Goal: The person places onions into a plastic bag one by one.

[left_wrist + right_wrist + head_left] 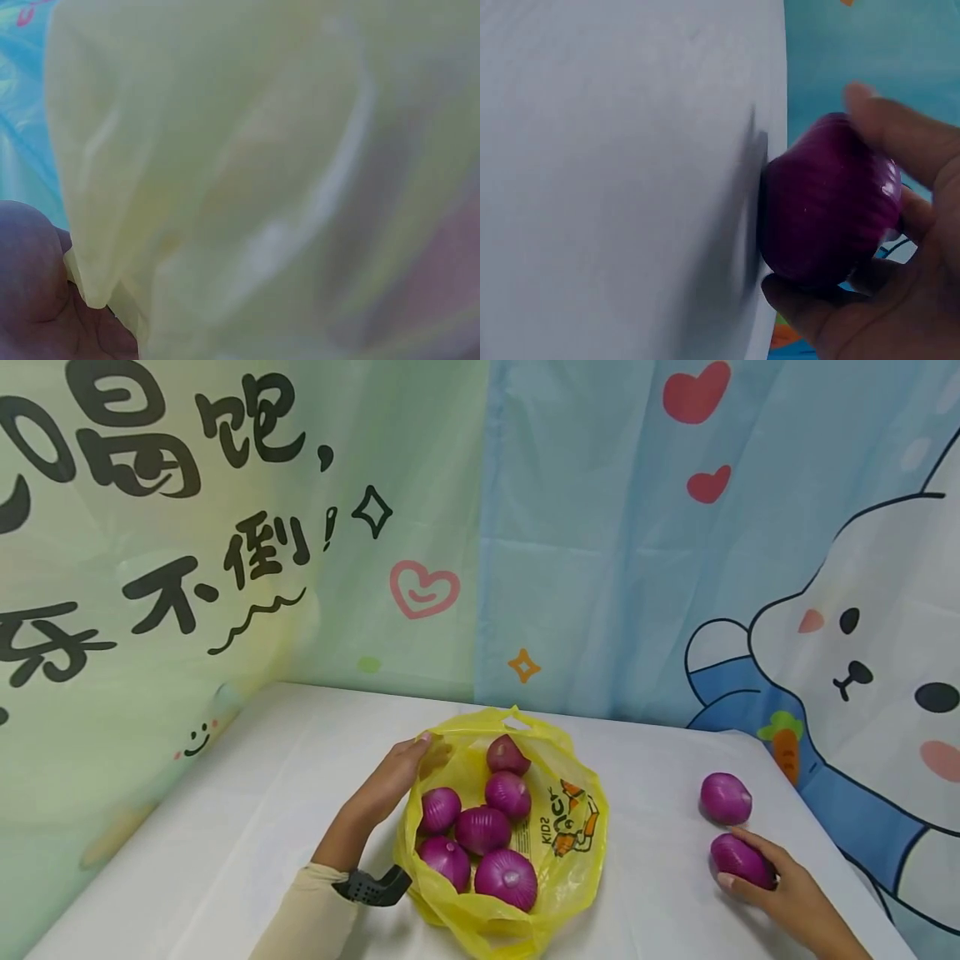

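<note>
In the head view a yellow plastic bag (577,885) stands wide open on the table, with several purple onions (482,831) inside. My left hand (386,781) grips the left side of its rim. In the left wrist view the thin yellow bag (225,150) fills most of the picture, and part of my left hand (37,285) shows at the lower left against its edge. Off to the right, my right hand (795,889) holds a purple onion (738,858) between thumb and fingers. The right wrist view shows this onion (829,202) close against the white tabletop.
Another purple onion (726,798) lies just behind the one in my right hand. A white cloth covers the table (652,843). Behind it hangs a printed curtain (555,552) with hearts, lettering and a cartoon rabbit. A dark wristband (372,887) is on the left wrist.
</note>
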A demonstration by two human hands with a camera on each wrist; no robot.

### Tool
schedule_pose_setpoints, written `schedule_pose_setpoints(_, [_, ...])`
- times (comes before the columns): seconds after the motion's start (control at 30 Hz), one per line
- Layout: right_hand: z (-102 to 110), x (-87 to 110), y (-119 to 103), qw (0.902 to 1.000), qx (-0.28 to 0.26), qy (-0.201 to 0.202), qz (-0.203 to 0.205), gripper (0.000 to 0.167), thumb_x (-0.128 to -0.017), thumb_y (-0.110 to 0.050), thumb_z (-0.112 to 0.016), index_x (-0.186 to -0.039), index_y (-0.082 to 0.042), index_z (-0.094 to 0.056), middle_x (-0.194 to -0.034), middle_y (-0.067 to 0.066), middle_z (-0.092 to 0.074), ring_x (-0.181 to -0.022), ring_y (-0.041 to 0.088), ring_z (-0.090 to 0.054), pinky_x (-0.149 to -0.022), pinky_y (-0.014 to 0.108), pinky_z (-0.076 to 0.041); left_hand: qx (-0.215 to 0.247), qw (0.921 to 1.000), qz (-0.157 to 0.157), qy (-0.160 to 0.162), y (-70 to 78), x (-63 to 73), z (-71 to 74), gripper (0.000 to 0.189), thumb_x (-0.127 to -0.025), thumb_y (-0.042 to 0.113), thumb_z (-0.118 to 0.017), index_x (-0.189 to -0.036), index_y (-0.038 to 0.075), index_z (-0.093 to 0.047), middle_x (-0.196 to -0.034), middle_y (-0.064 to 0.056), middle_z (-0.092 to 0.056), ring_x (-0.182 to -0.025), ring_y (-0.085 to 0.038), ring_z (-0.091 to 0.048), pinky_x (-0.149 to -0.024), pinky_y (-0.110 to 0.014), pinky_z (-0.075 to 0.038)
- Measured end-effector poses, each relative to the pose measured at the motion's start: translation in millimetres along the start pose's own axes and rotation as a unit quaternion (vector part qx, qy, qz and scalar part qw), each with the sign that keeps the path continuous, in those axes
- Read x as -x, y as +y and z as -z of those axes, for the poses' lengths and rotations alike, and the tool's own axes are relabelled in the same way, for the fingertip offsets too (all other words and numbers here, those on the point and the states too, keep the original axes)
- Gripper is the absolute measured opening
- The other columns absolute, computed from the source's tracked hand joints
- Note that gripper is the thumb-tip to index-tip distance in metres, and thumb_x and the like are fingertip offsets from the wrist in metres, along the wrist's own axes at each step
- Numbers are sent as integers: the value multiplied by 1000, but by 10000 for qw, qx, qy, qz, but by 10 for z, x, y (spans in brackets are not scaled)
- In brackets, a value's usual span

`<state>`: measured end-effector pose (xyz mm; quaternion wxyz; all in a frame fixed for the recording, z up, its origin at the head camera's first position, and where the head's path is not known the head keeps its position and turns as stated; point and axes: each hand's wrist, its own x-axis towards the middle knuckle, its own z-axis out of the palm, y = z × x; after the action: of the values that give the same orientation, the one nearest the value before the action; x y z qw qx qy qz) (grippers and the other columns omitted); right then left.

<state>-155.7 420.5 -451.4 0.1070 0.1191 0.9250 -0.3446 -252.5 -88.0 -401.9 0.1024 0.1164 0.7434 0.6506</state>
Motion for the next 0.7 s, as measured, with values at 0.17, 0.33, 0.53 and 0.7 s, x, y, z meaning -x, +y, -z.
schedule_pose_setpoints(0.17, [-32, -21, -41, 9991, 259, 30, 339, 98, -82, -53, -73, -148, 0, -25, -135, 40, -29, -114, 61, -35, -77, 55, -54, 59, 10000, -14, -50, -14, -9, 3, 51, -107, 34, -27, -132, -3, -53, -126, -19, -55, -123, -31, -48, -110, -51, -27])
schedule_pose_setpoints(0.33, [-62, -52, -106, 9978, 344, -61, 567, 96, -81, -55, -72, -147, -1, -29, -135, 41, -33, -113, 59, -39, -78, 54, -54, 128, 9999, -47, -60, 1, 7, 22, 51, -108, 33, -27, -134, -3, -51, -128, -19, -54, -124, -31, -48, -110, -50, -28])
schedule_pose_setpoints(0.53, [-132, -14, -222, 9964, 263, -261, 767, 92, -81, -53, -74, -146, -1, -35, -133, 38, -40, -112, 56, -45, -76, 50, -55, 193, 9998, -50, -35, 34, 27, 12, 49, -108, 30, -27, -134, -3, -51, -131, -18, -54, -125, -31, -48, -110, -49, -29])
schedule_pose_setpoints(0.7, [-182, 24, -410, 9955, 224, -214, 898, 87, -83, -49, -73, -147, -3, -36, -135, 37, -41, -114, 55, -46, -77, 49, -55, 186, 9998, -78, -27, 45, 43, 46, 49, -108, 30, -27, -133, -4, -52, -130, -20, -53, -124, -31, -47, -110, -51, -27])
